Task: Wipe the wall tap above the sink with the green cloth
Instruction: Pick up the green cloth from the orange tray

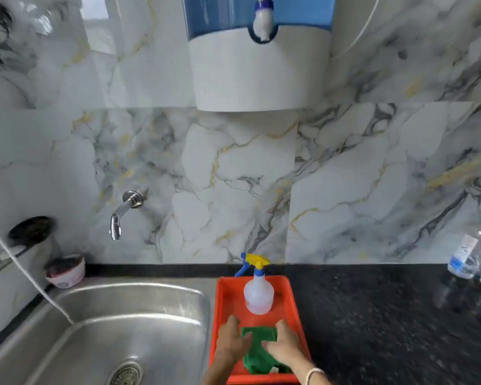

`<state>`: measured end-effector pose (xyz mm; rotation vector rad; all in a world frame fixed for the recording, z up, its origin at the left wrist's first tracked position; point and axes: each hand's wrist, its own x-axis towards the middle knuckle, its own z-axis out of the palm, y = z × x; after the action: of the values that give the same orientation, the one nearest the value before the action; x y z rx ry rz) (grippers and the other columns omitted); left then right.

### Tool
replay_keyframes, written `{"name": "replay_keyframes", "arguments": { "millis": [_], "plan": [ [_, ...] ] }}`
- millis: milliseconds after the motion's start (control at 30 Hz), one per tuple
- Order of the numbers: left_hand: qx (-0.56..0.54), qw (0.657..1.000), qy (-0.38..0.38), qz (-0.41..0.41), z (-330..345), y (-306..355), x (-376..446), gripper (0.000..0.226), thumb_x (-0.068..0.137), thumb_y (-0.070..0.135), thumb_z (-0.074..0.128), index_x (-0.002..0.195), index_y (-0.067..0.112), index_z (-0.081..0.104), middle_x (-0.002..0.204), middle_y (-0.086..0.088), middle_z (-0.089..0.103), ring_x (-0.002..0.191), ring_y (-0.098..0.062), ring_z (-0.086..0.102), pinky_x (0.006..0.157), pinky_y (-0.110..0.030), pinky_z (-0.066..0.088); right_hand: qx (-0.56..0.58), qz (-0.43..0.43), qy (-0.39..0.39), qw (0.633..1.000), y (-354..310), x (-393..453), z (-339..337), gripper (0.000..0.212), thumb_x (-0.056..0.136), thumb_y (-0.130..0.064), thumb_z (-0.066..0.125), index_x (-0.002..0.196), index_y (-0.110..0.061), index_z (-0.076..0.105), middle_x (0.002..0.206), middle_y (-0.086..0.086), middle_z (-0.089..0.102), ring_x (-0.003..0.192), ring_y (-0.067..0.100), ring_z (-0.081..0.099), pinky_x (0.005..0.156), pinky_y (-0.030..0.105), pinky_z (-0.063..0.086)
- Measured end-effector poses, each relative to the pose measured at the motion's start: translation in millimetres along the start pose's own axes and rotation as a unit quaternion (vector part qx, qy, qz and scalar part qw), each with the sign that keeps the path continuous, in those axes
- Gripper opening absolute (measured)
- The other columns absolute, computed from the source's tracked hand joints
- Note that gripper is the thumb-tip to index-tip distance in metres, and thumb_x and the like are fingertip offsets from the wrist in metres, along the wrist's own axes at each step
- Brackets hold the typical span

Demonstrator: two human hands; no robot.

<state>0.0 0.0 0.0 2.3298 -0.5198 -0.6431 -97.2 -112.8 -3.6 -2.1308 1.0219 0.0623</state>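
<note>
The chrome wall tap [122, 212] sticks out of the marble wall above the steel sink [156, 301], at the left. The green cloth [258, 354] lies folded in the near half of an orange tray [289, 295] on the counter right of the sink. My left hand [232, 343] rests on the cloth's left edge and my right hand [285, 345] on its right edge, with fingers bent onto it. The cloth still lies flat in the tray. Both hands are far below and right of the tap.
A spray bottle [258, 290] with a yellow-and-blue trigger stands at the tray's far end. A water purifier [258, 65] hangs on the wall above. Clear bottles [469, 254] stand at the right on the black counter [386, 315]. A small tub [66, 270] and a white hose [28, 276] are at the left.
</note>
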Motion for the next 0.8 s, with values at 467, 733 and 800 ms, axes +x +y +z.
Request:
{"name": "replay_keyframes", "arguments": {
  "millis": [467,733,800],
  "plan": [
    [-0.083,0.985,-0.023,-0.15,48.8,-41.5,-15.2,0.048,0.085,0.028,0.082,0.123,0.006,0.061,0.123,-0.011,0.067,0.112,-0.028,0.066,0.095,-0.034,0.056,-0.046,0.059,0.011,0.997,31.1,-28.1,26.8,0.078,0.085,-0.038,0.079,0.145,-0.005,0.042,0.151,0.012,0.042,0.144,0.029,0.042,0.116,0.038,0.044],
    [-0.453,0.882,-0.122,-0.036,-7.6,-46.4,-38.0,0.012,0.096,-0.006,0.062,0.103,0.004,0.061,0.1,-0.016,0.067,0.084,-0.022,0.068,0.068,-0.029,0.062,0.38,0.061,-0.012,0.923,2.7,-37.6,17.4,0.063,0.064,-0.027,0.098,0.111,-0.008,0.06,0.118,0.02,0.074,0.104,0.032,0.074,0.098,0.052,0.059],
    [-0.522,0.839,-0.153,0.0,-42.7,-43.9,-41.1,0.016,0.097,-0.004,0.061,0.112,0.0,0.061,0.107,-0.02,0.071,0.093,-0.028,0.071,0.077,-0.035,0.066,0.525,0.031,-0.057,0.849,-23.6,-35.9,19.8,0.077,0.057,-0.02,0.098,0.121,-0.001,0.06,0.121,0.029,0.073,0.107,0.044,0.074,0.096,0.063,0.059]
  ]
}}
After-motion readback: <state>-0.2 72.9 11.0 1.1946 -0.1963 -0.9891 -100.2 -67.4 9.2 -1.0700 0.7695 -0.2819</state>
